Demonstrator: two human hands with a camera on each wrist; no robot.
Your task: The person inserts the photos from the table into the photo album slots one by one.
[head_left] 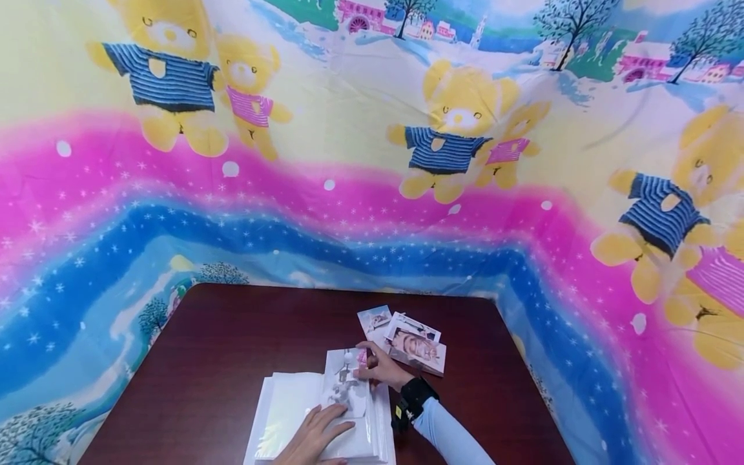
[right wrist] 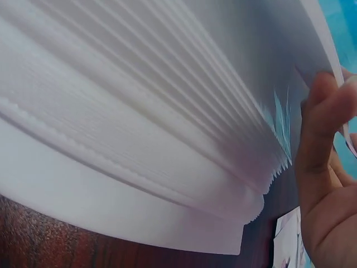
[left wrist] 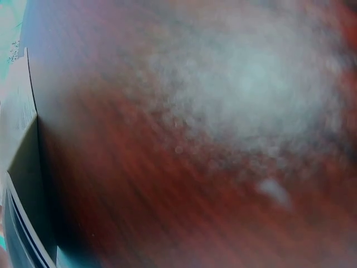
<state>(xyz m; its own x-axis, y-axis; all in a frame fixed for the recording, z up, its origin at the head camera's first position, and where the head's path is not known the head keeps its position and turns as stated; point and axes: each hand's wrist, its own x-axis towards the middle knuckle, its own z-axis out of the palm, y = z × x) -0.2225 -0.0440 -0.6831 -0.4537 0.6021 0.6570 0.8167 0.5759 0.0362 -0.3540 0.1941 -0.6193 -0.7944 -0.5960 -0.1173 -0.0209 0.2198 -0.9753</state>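
An open white photo album [head_left: 290,403] lies near the front of the dark wooden table. Over its right page is a photo [head_left: 341,381] with a pale, greyish picture, its top end sticking out past the page's far edge. My right hand [head_left: 385,369] pinches this photo by its upper right edge. In the right wrist view, the thumb and fingers [right wrist: 318,134] grip a thin sheet beside the album's fanned pages [right wrist: 167,100]. My left hand [head_left: 316,434] rests on the page with fingers spread, fingertips at the photo's lower end.
Beyond my right hand lies a pile of loose photos [head_left: 417,347]. A black band [head_left: 420,395] is round my right wrist. Cloth printed with bears [head_left: 447,135] hangs behind and beside the table [head_left: 232,329].
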